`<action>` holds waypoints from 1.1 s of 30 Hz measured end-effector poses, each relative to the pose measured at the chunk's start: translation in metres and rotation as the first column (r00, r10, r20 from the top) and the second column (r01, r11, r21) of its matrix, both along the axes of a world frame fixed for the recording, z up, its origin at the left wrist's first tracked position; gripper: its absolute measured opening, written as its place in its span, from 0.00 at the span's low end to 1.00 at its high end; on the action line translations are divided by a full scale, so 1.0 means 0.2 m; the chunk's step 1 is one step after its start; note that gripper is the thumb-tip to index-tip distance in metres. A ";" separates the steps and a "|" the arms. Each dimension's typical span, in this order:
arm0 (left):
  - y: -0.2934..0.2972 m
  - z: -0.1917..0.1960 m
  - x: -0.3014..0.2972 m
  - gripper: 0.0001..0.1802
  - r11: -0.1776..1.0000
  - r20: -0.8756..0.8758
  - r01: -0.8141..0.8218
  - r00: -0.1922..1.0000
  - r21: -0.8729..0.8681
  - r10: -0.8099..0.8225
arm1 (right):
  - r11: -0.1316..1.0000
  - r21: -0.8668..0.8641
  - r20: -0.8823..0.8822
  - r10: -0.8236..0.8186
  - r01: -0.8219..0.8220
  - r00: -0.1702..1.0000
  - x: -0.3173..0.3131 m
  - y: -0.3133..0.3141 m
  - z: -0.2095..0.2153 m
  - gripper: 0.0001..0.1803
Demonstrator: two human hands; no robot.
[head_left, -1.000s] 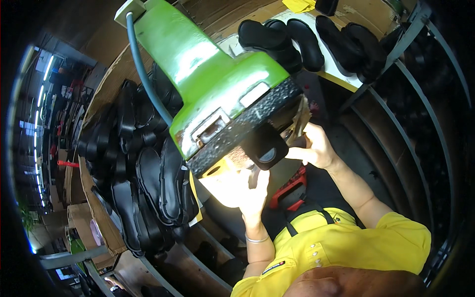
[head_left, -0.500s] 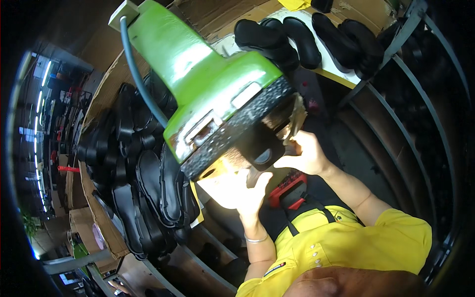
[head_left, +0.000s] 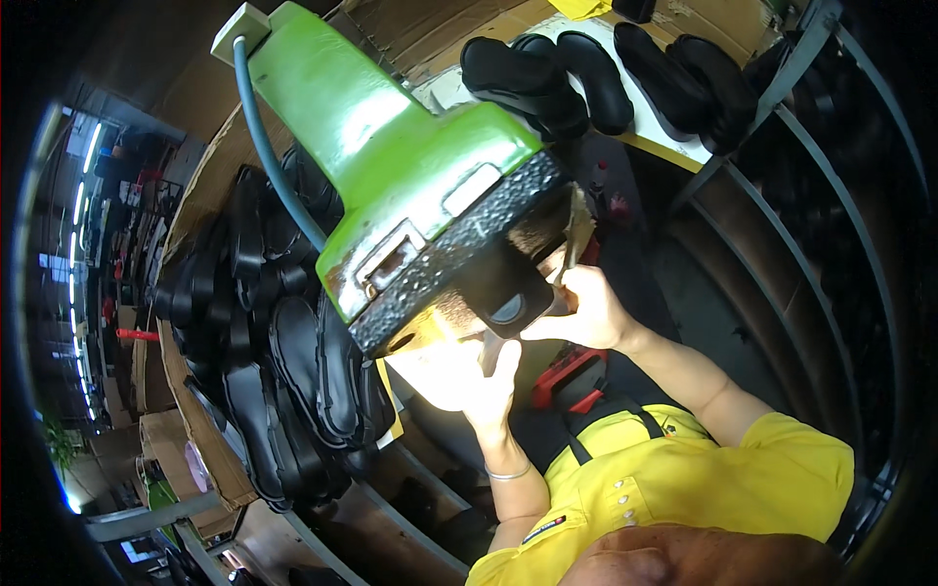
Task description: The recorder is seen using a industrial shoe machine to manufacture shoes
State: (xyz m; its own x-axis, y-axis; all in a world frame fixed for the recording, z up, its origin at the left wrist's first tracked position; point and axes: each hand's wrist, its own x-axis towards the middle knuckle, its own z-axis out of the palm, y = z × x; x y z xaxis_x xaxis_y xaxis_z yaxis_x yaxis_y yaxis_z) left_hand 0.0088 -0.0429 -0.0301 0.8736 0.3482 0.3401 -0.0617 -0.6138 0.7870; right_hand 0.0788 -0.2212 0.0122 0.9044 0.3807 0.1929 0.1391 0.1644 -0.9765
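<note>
Under the head of a green machine (head_left: 362,127) with a rough black lower edge, both my hands work close together. My left hand (head_left: 459,376) is brightly lit; its thumb points up beside a greyish piece, and its fingertips are lost in the glare and behind the machine. My right hand (head_left: 591,311) is closed, thumb toward the left hand, fingers bent at the machine's right underside. What the two hands grip is mostly hidden and I cannot make it out. A black block (head_left: 508,293) with an oval spot hangs down just above the thumbs.
Black shoe soles (head_left: 313,361) are piled in a cardboard box on the left. More black soles (head_left: 596,83) lie on a white board at the back. Metal rack bars (head_left: 772,205) curve along the right. A red item (head_left: 576,376) sits below my hands, and a blue-grey cable (head_left: 269,161) runs down the machine.
My right hand has shifted slightly left, toward the left hand. The machine head appears a little further left in view. The grip looks much the same.
</note>
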 end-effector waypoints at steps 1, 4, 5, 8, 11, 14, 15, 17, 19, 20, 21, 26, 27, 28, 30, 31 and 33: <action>-0.01 0.01 0.01 0.16 0.999 0.039 0.046 0.998 -0.016 -0.046 | 0.995 -0.094 -0.044 0.007 -0.012 0.999 -0.01 0.00 0.03 0.18; -0.09 0.12 0.07 0.15 0.985 0.014 0.167 0.986 -0.037 -0.166 | 0.987 -0.060 0.012 -0.146 0.147 0.989 -0.05 0.01 -0.09 0.23; -0.11 0.13 0.08 0.15 0.984 0.014 0.165 0.986 -0.064 -0.165 | 0.988 0.083 -0.110 -0.119 0.128 0.987 -0.05 0.01 -0.10 0.19; -0.17 0.11 0.12 0.14 0.985 0.022 0.147 0.989 -0.089 -0.145 | 0.989 0.145 -0.152 0.053 -0.030 0.987 -0.16 -0.07 -0.28 0.29; -0.19 0.04 0.12 0.12 0.986 0.005 0.089 0.996 -0.142 -0.089 | 0.949 0.136 -0.541 0.311 -0.283 0.782 -0.39 -0.13 -0.61 0.36; -0.23 0.14 0.09 0.11 0.931 0.001 0.084 0.996 -0.355 -0.089 | 0.955 0.275 -0.757 0.288 -0.114 0.587 -0.49 -0.22 -0.77 0.35; -0.22 0.15 0.06 0.09 0.943 -0.046 0.093 0.993 -0.319 -0.113 | 0.930 0.367 -0.755 0.309 -0.018 0.578 -0.50 -0.29 -0.87 0.40; -0.22 0.13 0.04 0.10 0.891 -0.027 0.105 0.991 -0.442 -0.130 | 0.876 0.455 -0.743 0.275 0.159 0.610 -0.47 -0.39 -0.90 0.44; -0.22 0.10 0.03 0.12 0.855 -0.029 0.112 0.989 -0.507 -0.147 | 0.872 0.382 -0.772 0.120 0.306 0.624 -0.40 -0.50 -0.80 0.42; -0.22 0.08 0.03 0.13 0.851 -0.047 0.114 0.986 -0.513 -0.161 | 0.876 0.302 -0.801 0.021 0.375 0.598 -0.37 -0.55 -0.76 0.40; -0.23 0.09 0.03 0.15 0.837 -0.042 0.125 0.984 -0.533 -0.173 | 0.875 0.272 -0.780 -0.043 0.400 0.624 -0.33 -0.59 -0.71 0.38; -0.26 0.17 0.09 0.19 0.816 0.030 0.198 0.976 -0.543 -0.217 | 0.895 0.190 -0.579 -0.229 0.403 0.782 -0.04 -0.69 -0.40 0.31; -0.24 0.19 0.08 0.20 0.844 0.028 0.192 0.978 -0.500 -0.206 | 0.904 0.171 -0.547 -0.243 0.391 0.801 0.03 -0.67 -0.33 0.30; -0.24 0.17 0.09 0.19 0.850 0.041 0.193 0.979 -0.489 -0.199 | 0.904 0.141 -0.505 -0.284 0.403 0.815 0.07 -0.69 -0.27 0.29; -0.21 0.16 0.10 0.19 0.874 0.062 0.167 0.986 -0.457 -0.156 | 0.932 0.126 -0.403 -0.265 0.340 0.876 0.17 -0.69 -0.19 0.30; -0.19 0.21 0.09 0.20 0.920 0.022 0.146 0.989 -0.365 -0.148 | 0.939 0.112 -0.360 -0.266 0.324 0.894 0.21 -0.67 -0.14 0.31; -0.15 0.12 0.08 0.20 0.972 0.011 0.065 0.998 -0.226 -0.065 | 0.952 0.066 -0.318 -0.264 0.299 0.911 0.24 -0.67 -0.03 0.32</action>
State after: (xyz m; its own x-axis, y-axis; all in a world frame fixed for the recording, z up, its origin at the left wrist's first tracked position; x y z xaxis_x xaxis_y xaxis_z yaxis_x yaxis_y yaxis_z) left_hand 0.0253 -0.0734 -0.0053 0.8958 0.3590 0.2618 -0.0984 -0.4142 0.9048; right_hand 0.1269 -0.3543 0.0063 0.9924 0.0939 -0.0802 -0.1030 0.2718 -0.9568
